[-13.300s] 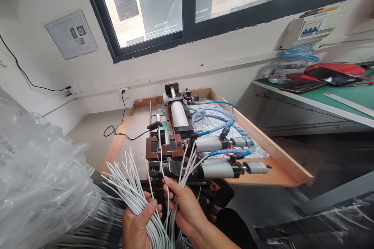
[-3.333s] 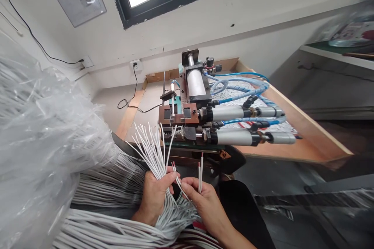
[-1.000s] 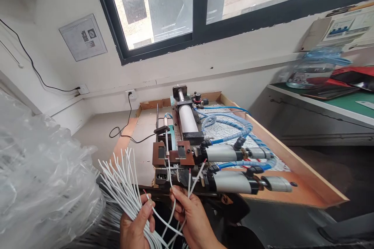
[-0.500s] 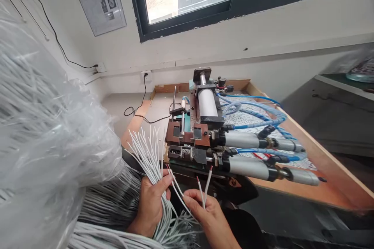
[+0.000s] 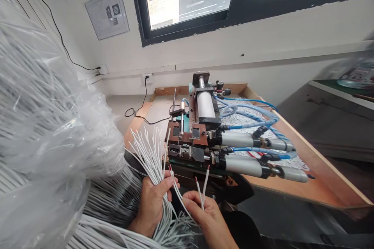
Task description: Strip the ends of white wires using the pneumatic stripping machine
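My left hand [image 5: 153,202] is closed round a bundle of thin white cables [image 5: 149,151], whose ends fan out upward. In my right hand [image 5: 206,214] are a few white cables [image 5: 205,186] with red tips, two of them poking up past the fingers. Another pair of red-tipped cables [image 5: 177,191] runs from my right fingers up to my left fingertips. Just beyond both hands stands a pneumatic machine with dark clamping jaws [image 5: 182,152] and silver cylinders [image 5: 244,164]; neither hand touches it.
At left, a large clear plastic bag [image 5: 58,124] bulges with white cables. More loose cables [image 5: 111,198] lie below it. The machine stands by a wooden-edged tray [image 5: 324,167] holding white scraps. A black cord [image 5: 146,101] crosses the table to a wall socket.
The camera view has shifted slightly, so the scene sits a little lower and the machine further left. Both hands keep their holds, with almost no movement of the cables.
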### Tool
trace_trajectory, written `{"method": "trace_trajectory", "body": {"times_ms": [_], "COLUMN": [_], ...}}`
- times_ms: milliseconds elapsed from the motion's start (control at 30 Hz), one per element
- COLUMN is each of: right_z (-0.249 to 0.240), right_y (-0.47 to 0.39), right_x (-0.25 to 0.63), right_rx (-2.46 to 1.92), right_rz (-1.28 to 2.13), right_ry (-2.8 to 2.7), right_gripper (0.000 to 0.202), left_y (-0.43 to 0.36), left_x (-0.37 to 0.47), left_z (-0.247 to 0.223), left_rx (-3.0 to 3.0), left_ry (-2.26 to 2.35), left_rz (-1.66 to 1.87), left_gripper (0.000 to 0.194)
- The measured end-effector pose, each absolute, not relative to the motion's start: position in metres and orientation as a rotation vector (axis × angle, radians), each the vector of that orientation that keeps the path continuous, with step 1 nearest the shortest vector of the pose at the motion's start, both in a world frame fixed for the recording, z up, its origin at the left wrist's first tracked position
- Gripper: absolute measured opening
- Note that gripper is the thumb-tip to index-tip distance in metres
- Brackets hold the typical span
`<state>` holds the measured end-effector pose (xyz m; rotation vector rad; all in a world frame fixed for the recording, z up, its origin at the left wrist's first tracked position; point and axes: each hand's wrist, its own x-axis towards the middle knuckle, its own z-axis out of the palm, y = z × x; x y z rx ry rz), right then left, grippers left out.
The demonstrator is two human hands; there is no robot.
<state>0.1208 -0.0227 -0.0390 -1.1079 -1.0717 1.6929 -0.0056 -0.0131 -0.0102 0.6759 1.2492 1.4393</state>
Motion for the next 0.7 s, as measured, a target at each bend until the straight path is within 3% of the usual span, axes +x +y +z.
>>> {"method": "trace_trajectory", "body": {"times_ms": [700], "right_z": [-0.024], "right_y": [-0.004], "right_x": [0.129], "right_rx": [-1.105], "right_rz": [1.505], "right_ry": [-1.120], "right_gripper": [0.022], "left_y": [-0.018], "left_x": [-0.005], "left_z": [-0.007], "left_rx": [0.879], "left_ry": [1.255], "left_rz": [1.309], "left_gripper": [0.016]}}
